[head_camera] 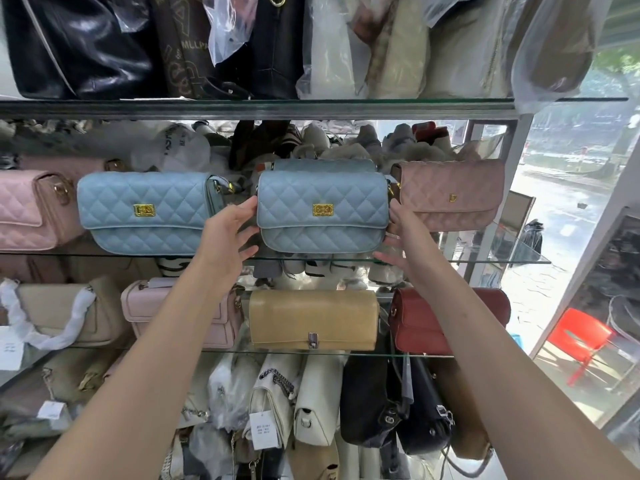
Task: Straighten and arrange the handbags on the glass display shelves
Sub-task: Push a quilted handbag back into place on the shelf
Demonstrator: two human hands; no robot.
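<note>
A light blue quilted handbag (322,211) with a gold clasp stands upright on the middle glass shelf (485,261). My left hand (230,233) touches its left end with fingers nearly straight. My right hand (398,237) lies against its right end, fingers spread and relaxed. A second blue quilted handbag (145,213) stands to the left, and another blue one (323,165) sits behind the middle bag. A dusty pink quilted bag (450,195) is at the right, a pale pink one (27,209) at the far left.
The lower shelf holds a beige bag (65,313), a pink bag (180,313), a tan bag (313,320) and a red bag (450,320). Dark and plastic-wrapped bags (86,46) fill the top shelf. More bags hang below. A red chair (578,337) stands outside at the right.
</note>
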